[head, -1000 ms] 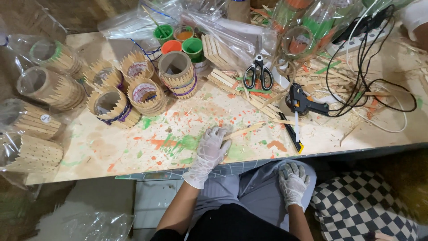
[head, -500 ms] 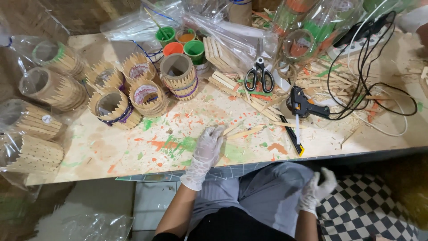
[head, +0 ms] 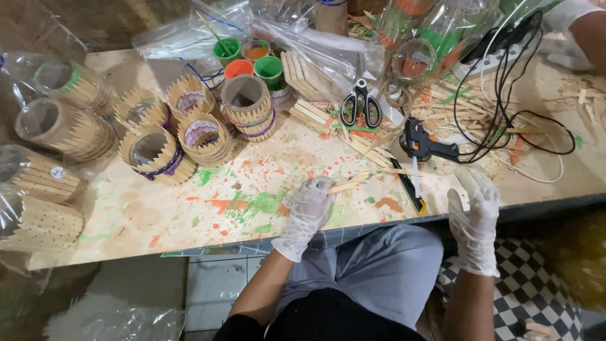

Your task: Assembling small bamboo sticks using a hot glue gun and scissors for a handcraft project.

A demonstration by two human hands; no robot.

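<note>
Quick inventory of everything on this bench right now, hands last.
stick holders: five unwrapped, tan, table left-centre
bagged holders: about four, far left
paint cups: four, green and orange, back
scissors: one, black-handled, centre
glue gun: one, black, corded, right of centre
utility knife: one, black-yellow, near edge
loose sticks: many, tan, centre
left hand: white glove, holding wooden stick
right hand: white glove, empty, at the table edge
</note>
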